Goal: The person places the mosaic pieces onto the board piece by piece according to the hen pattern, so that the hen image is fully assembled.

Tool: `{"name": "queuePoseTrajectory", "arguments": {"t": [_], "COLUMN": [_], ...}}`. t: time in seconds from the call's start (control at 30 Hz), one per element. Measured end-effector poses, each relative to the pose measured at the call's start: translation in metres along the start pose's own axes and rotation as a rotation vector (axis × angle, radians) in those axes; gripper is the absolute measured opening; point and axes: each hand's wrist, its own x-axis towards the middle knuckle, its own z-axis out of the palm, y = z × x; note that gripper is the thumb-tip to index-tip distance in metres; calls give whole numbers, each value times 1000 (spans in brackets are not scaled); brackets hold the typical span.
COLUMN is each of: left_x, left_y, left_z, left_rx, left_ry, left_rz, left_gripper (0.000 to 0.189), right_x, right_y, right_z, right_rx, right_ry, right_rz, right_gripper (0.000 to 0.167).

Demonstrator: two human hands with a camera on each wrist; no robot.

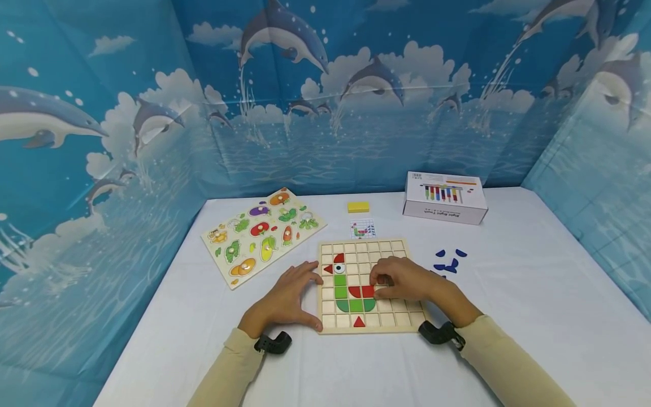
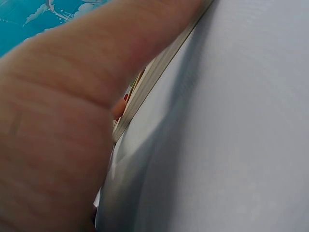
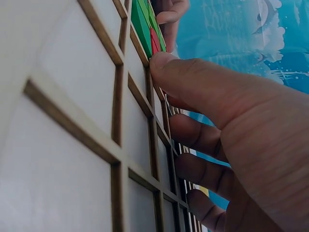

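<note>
A wooden grid board [image 1: 412, 322] lies flat on the table, with red and green pieces and a round eye piece set in its cells. At the board's left edge is my left hand [image 1: 287, 294], thumb and fingers spread apart and touching the edge; its thumb [image 2: 120, 43] looms large in the left wrist view. Over the board's middle, my right hand [image 1: 404, 278] pinches a red square piece [image 1: 368, 291] beside a red rounded piece [image 1: 354, 291]. The right thumb [image 3: 193, 79] meets the red piece in the right wrist view; the index fingertip is partly hidden.
Several dark blue pieces [image 1: 451, 265] lie right of the board. A pattern card [image 1: 363, 228] and a yellow block [image 1: 358, 207] sit behind it. A vegetable puzzle board [image 1: 244, 243] is at the back left, a white box [image 1: 445, 198] at the back right.
</note>
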Motion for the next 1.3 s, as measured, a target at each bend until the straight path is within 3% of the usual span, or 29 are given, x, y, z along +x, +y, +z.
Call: {"name": "queuePoseTrajectory", "arguments": {"t": [0.4, 0.6, 0.77, 1.03, 1.3], "left_x": [0, -1, -1, -1, -1], "left_y": [1, 2, 3, 5, 4], "left_z": [-1, -2, -2, -3, -2], "left_rx": [2, -2, 3, 0, -7], "left_ry": [-3, -2, -6, -10, -4], "left_rz": [-3, -8, -10, -8, -4], "left_gripper": [92, 92, 92, 90, 90], "right_x": [0, 0, -5, -27, -64], "right_y": [3, 3, 6, 22, 42], "right_z": [-1, -1, -5, -19, -36], "right_rx": [18, 24, 103, 135, 29], "right_ry": [10, 5, -6, 57, 97], "right_rz": [-82, -69, -20, 30, 128], "right_gripper": [17, 17, 20, 24, 23]}}
